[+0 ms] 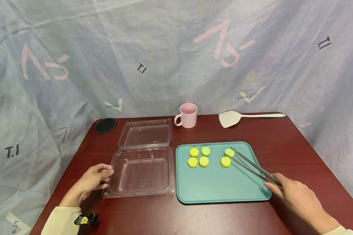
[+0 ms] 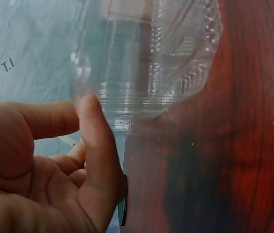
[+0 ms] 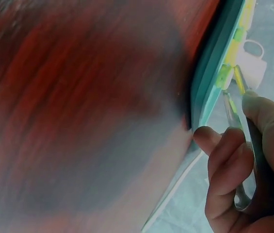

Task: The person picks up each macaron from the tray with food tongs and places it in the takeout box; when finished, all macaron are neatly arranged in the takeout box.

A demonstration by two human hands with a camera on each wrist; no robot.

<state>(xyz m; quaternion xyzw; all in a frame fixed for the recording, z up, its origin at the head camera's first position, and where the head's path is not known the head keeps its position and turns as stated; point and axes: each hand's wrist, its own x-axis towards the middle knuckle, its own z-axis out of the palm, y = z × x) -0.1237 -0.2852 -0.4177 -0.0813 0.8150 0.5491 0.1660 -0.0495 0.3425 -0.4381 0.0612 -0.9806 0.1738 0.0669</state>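
Observation:
My left hand [image 1: 95,179] pinches the left rim of an open clear plastic container [image 1: 109,194] between thumb and finger; in the left wrist view the fingertips [image 2: 89,104] meet at the container's edge [image 2: 127,104]. My right hand [image 1: 297,195] grips metal tongs [image 1: 254,168] that reach over a teal tray [image 1: 220,189]. Their tips stand on either side of a green macaron [image 1: 230,152]; whether they touch it I cannot tell. Just below it lies a yellow macaron [image 1: 225,162]. Several more yellow and green macarons [image 1: 204,161] sit in a group on the tray's left part.
Behind the container, its hinged lid [image 1: 147,132] lies open. A pink mug [image 1: 189,116] stands behind the tray, with a white spatula [image 1: 230,118] to its right. At the back left corner lies a black round coaster [image 1: 105,125]. Grey printed cloth [image 1: 164,65] hangs behind the table.

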